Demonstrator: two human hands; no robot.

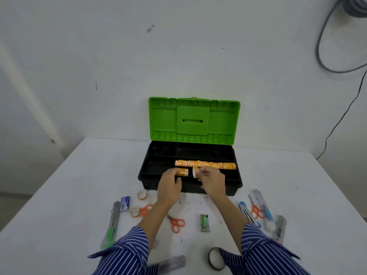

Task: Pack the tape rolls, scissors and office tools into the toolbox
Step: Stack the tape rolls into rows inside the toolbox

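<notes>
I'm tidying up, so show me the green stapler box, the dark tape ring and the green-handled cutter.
green stapler box (204,223): head view, middle of its face.
dark tape ring (210,257): head view, left rim.
green-handled cutter (111,225): head view, mid-body.

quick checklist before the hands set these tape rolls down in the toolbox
1. Toolbox lid fully open: ok.
2. Left hand grips an orange tape stack: ok.
3. Right hand grips a white-ended roll: ok.
4. Row of orange tape rolls seated in the front compartment: ok.
5. Room left beside that row for both rolls: cannot tell, the hands cover it.
6. Everything else packed: not ok, the scissors, the cutters and loose tape rings still lie on the table.
</notes>
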